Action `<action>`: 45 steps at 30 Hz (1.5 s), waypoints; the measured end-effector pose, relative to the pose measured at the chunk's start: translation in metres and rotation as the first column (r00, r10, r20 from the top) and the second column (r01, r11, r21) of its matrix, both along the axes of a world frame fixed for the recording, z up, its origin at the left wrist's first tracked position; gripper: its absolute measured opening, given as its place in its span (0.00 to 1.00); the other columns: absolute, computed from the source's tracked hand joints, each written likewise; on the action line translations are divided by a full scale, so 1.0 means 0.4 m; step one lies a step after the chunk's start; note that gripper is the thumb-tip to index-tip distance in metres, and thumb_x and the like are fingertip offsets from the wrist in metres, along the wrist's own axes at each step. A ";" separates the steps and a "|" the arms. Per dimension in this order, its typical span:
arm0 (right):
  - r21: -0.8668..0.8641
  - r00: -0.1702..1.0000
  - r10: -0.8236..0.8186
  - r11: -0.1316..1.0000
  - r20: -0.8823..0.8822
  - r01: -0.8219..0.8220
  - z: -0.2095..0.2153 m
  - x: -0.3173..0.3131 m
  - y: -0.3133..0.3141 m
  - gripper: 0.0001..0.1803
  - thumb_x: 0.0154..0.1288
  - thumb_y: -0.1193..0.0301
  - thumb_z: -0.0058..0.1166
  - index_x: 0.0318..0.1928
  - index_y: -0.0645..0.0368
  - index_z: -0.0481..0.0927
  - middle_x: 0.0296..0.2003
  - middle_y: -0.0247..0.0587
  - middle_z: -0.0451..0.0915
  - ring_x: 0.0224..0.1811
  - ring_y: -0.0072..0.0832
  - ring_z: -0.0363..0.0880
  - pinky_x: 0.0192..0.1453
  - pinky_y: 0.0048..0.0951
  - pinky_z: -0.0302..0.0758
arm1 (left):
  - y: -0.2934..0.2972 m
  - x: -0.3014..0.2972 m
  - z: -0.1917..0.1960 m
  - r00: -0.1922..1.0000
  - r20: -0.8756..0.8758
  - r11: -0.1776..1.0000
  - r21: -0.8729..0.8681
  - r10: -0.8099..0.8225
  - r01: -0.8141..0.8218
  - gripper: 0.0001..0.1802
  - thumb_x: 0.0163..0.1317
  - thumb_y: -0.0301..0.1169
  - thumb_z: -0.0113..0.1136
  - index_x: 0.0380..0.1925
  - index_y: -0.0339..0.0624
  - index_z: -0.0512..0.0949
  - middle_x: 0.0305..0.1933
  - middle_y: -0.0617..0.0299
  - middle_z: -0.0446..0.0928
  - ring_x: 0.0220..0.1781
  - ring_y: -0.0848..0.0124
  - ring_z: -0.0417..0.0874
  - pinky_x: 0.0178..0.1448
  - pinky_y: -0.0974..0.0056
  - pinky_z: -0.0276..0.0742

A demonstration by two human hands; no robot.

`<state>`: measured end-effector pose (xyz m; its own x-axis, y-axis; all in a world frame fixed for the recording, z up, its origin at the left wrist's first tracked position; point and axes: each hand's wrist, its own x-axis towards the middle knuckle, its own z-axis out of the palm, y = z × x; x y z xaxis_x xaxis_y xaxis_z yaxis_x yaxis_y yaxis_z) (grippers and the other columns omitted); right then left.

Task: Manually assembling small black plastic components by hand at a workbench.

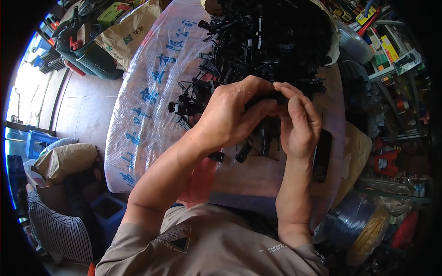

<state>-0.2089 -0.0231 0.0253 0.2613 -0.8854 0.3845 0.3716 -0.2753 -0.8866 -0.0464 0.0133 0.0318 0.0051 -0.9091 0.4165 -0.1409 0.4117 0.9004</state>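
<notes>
My left hand [230, 112] is closed, its thumb and fingers curled around a small black part [265, 97] that is mostly hidden. Against it, my right hand [301, 124] meets the left fingertips with bent fingers, pinching at the same spot. Both hands are raised over the near side of a large heap of black plastic parts [276, 41] with thin strips or leads. A few loose black pieces [243, 153] lie below the hands on a woven plastic sheet [133, 133] with blue handwriting.
A dark phone [323, 156] lies right of my right forearm. Paper sacks [126, 37] and a dark basket [96, 57] stand at the far left. Someone in striped clothing [57, 225] is at the lower left. Crowded shelves [391, 60] and a tubing coil [352, 221] line the right.
</notes>
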 end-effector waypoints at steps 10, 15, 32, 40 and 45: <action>-0.056 0.998 0.034 0.998 -0.060 -0.038 -0.009 0.005 0.006 0.10 0.66 0.80 0.52 0.47 0.65 0.77 0.41 0.37 0.79 0.35 0.18 0.77 0.41 0.20 0.76 | -0.008 -0.011 -0.017 0.974 0.171 0.937 -0.337 0.152 -0.087 0.05 0.58 0.23 0.59 0.34 0.36 0.74 0.26 0.53 0.76 0.27 0.54 0.81 0.30 0.58 0.76; -0.018 0.994 0.076 0.997 -0.083 -0.078 -0.008 0.000 0.001 0.08 0.65 0.80 0.52 0.45 0.65 0.77 0.40 0.37 0.79 0.34 0.17 0.76 0.38 0.19 0.74 | -0.006 -0.022 -0.015 0.965 0.181 0.937 -0.326 0.191 -0.125 0.05 0.57 0.23 0.59 0.29 0.38 0.72 0.24 0.56 0.75 0.26 0.56 0.79 0.28 0.58 0.74; 0.066 0.950 0.146 0.989 -0.277 -0.133 0.011 -0.046 0.000 0.07 0.66 0.73 0.58 0.41 0.64 0.78 0.27 0.30 0.78 0.25 0.13 0.72 0.30 0.14 0.70 | 0.010 0.027 0.020 0.958 -0.238 0.917 0.324 -0.160 0.234 0.15 0.66 0.33 0.60 0.46 0.34 0.78 0.37 0.65 0.80 0.36 0.80 0.77 0.40 0.74 0.73; 0.037 0.918 0.115 0.993 -0.380 -0.109 0.018 -0.029 0.016 0.05 0.67 0.77 0.54 0.41 0.65 0.78 0.24 0.30 0.78 0.24 0.13 0.74 0.29 0.15 0.72 | 0.008 0.035 0.031 0.960 0.262 0.983 0.176 -0.093 0.047 0.18 0.57 0.29 0.63 0.47 0.31 0.77 0.34 0.58 0.82 0.37 0.76 0.81 0.44 0.69 0.78; 0.027 0.923 0.117 0.993 -0.368 -0.115 0.016 -0.009 0.024 0.06 0.64 0.78 0.55 0.42 0.64 0.78 0.27 0.30 0.78 0.26 0.14 0.74 0.30 0.16 0.72 | 0.003 0.048 0.021 0.989 -0.086 0.957 0.256 -0.116 0.135 0.22 0.57 0.31 0.61 0.51 0.33 0.77 0.33 0.60 0.82 0.34 0.77 0.81 0.43 0.73 0.77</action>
